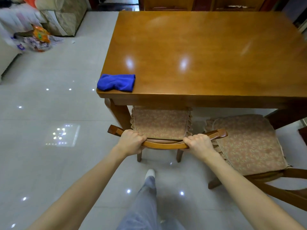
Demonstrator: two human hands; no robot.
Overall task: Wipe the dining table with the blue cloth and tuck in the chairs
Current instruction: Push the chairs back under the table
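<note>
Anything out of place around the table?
Yes: the cushioned wooden chair on the right stands pulled out and skewed from the brown wooden dining table, unlike the left chair gripped by the left hand and right hand.

Near chair (162,125) partly hidden under table (207,47), second chair (249,143) cut by right edge, blurred clutter (39,39), perhaps bags

Glossy wooden table (207,47), fuzzy blue cloth (116,82), shiny tiled floor (49,113).
</note>
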